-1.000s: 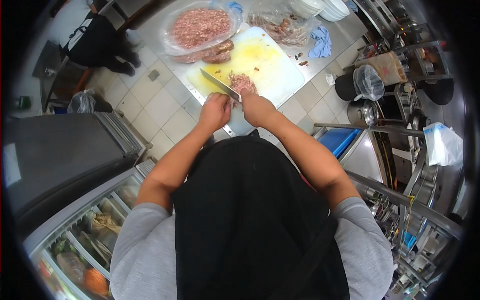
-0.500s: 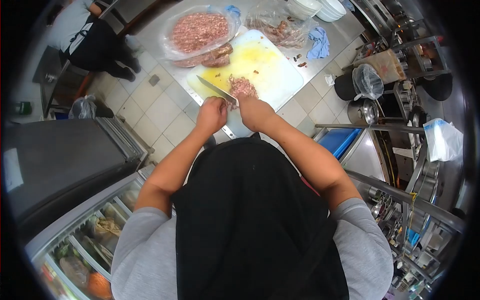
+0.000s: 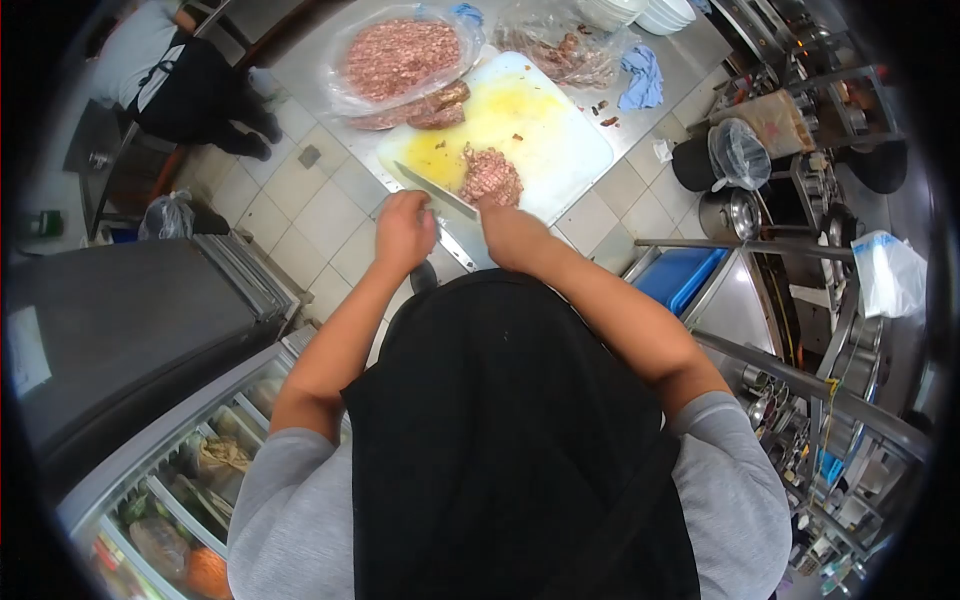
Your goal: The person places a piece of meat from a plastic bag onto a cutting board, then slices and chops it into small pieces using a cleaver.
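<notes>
My right hand (image 3: 515, 236) grips a knife (image 3: 432, 188) whose long blade points up and to the left, along the near side of a heap of chopped meat (image 3: 491, 178). The heap lies on a white cutting board (image 3: 565, 150) with yellow stains. My left hand (image 3: 404, 232) is just left of the board's near edge, apart from the blade, its fingers loosely bent and nothing visible in them. Farther back on the board's left corner rests a larger piece of meat (image 3: 440, 108).
Behind the board are a plastic-lined heap of chopped meat (image 3: 403, 58), a clear bag of dark meat pieces (image 3: 565, 55), a blue cloth (image 3: 640, 77) and white bowls (image 3: 665, 15). Another person (image 3: 190, 85) stands at the far left. A metal pot (image 3: 730, 215) is at the right.
My left hand has moved left and down, away from the knife and the meat. The knife has shifted slightly down, and more of the chopped heap shows.
</notes>
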{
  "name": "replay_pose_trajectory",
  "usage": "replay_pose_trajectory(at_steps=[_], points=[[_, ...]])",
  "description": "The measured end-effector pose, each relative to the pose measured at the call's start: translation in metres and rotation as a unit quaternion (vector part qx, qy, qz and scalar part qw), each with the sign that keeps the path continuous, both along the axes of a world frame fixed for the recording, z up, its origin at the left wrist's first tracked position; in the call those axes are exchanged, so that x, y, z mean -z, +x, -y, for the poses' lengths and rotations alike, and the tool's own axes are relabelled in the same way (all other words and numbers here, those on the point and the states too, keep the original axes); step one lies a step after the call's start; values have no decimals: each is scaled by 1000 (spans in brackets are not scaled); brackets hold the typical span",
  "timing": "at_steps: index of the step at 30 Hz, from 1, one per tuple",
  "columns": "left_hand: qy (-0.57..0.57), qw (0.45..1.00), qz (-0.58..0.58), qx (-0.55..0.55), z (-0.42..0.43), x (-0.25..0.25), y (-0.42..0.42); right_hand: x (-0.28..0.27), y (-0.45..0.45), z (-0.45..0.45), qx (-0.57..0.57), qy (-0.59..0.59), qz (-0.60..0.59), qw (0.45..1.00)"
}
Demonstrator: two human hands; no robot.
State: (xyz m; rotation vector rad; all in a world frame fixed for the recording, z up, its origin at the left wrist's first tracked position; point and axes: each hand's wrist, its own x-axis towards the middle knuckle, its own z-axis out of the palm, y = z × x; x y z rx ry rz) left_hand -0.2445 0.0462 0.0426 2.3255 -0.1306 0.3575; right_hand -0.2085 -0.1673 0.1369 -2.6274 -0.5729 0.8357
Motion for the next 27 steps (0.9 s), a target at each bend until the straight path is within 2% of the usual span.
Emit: replay_pose_trajectory(at_steps=[1, 2, 5, 6, 7, 8, 9, 10, 12, 14, 15, 17, 19, 21, 23, 25, 26, 27], points=[[-15, 1000, 10, -22, -2, -3, -1, 3, 0, -1, 8, -2, 2, 1000], [29, 999, -15, -9, -10, 12, -2, 5, 9, -6, 12, 6, 4, 1000], [98, 995, 12, -16, -8, -4, -13, 5, 18, -2, 19, 33, 20, 999], [98, 993, -72, 11, -12, 5, -15, 8, 17, 10, 54, 101, 41, 993], [101, 992, -69, 17, -12, 6, -15, 14, 12, 25, 88, 165, 58, 981], [157, 985, -67, 27, -8, 6, -16, 32, 5, 46, 123, 224, 99, 962], [211, 975, -64, 35, -4, 8, -15, 21, -2, 65, 222, 250, 3, 943], [212, 969, -107, 65, -4, 14, -9, 9, -9, 82, 315, 273, -92, 904], [252, 957, -115, 89, 1, 9, 6, 35, -28, 122, 415, 334, -86, 842], [323, 930, -135, 117, 10, 7, 27, 47, -46, 157, 462, 344, -97, 812], [324, 929, -126, 127, 15, 3, 39, 52, -54, 166, 500, 350, -115, 784], [357, 911, -127, 163, 23, -6, 63, 65, -68, 172, 526, 353, -122, 764], [338, 916, -107, 188, 32, -3, 84, 64, -80, 168, 550, 357, -134, 743], [290, 918, -73, 261, 40, -1, 101, 68, -84, 150, 554, 361, -169, 731], [263, 920, -31, 288, 48, 6, 108, 77, -85, 129, 540, 332, -160, 757], [198, 914, -6, 355, 60, 2, 105, 84, -85, 103, 549, 349, -158, 743], [144, 925, 34, 351, 65, -1, 97, 89, -84, 90, 552, 351, -161, 739], [146, 923, 30, 354, 70, 1, 90, 93, -83, 76, 554, 354, -149, 739]])
